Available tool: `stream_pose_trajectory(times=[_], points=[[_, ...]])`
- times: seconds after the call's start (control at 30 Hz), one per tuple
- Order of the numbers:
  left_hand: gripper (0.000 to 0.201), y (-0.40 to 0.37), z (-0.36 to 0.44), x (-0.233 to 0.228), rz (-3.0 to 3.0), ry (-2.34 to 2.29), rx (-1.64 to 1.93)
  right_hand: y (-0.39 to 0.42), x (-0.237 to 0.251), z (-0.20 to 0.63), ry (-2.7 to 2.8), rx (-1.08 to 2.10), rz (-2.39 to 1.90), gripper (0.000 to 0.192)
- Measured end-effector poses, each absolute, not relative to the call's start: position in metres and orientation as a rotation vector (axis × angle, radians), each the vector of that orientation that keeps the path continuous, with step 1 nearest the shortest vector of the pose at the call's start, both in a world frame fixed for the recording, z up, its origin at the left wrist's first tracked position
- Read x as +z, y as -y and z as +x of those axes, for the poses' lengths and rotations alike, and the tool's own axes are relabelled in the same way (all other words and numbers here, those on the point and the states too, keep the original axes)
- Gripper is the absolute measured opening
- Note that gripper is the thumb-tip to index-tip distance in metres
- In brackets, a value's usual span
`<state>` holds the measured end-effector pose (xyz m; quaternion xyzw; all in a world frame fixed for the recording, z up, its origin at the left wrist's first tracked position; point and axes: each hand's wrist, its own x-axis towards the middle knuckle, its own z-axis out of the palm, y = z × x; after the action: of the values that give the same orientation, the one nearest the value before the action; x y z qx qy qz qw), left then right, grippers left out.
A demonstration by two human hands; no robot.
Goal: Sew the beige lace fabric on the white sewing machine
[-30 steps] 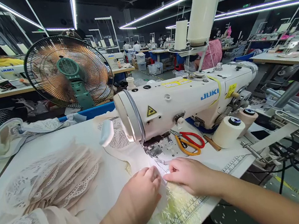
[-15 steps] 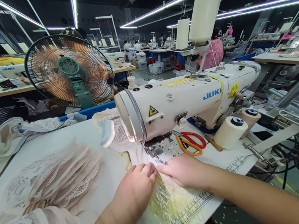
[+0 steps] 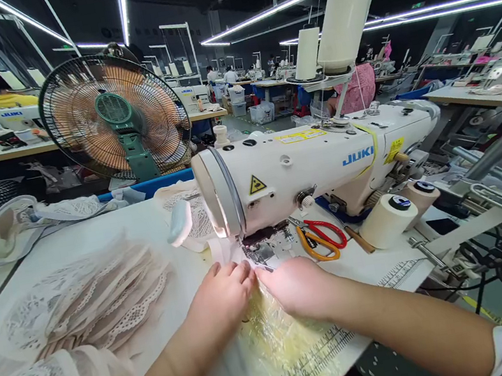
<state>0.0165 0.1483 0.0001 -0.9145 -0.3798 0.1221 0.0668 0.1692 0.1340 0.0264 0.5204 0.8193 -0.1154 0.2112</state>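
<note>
At the front of a white sewing machine (image 3: 273,177), both of my hands meet just before the needle area. My left hand (image 3: 224,296) has its fingers curled down on a pale lace garment piece (image 3: 223,250), which runs under the machine head. My right hand (image 3: 297,287) pinches the same piece's near edge, thumb and fingertips close to the left fingers. The exact grip and the seam are partly hidden by my fingers. Crinkled clear film (image 3: 284,350) over a yellowish patch covers the table below my hands.
Lace pieces (image 3: 91,300) lie stacked on the left. Orange-handled scissors (image 3: 317,246), red-handled scissors (image 3: 329,232) and thread cones (image 3: 388,222) sit right of the needle. A fan (image 3: 116,114) stands behind the table. A printed ruler (image 3: 303,373) runs along the front edge.
Both hands have moved slightly forward and left toward the needle area, staying close together. More of the pale piece shows beside the machine head, beyond my left fingers.
</note>
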Motion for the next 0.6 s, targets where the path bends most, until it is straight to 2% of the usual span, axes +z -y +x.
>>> stream_pose_trajectory(times=[0.13, 0.4, 0.6], points=[[0.052, -0.152, 0.015, -0.003, -2.727, 1.166, 0.357, -0.135, 0.03, 0.161, -2.213, -0.355, 1.452, 0.095], [0.048, -0.156, 0.016, 0.001, -2.717, 1.27, 0.276, -0.126, 0.007, 0.169, -2.331, -0.304, 1.473, 0.088], [0.045, -0.159, 0.014, -0.005, -2.677, 1.302, 0.265, -0.112, -0.016, 0.181, -2.52, -0.175, 1.595, 0.063]])
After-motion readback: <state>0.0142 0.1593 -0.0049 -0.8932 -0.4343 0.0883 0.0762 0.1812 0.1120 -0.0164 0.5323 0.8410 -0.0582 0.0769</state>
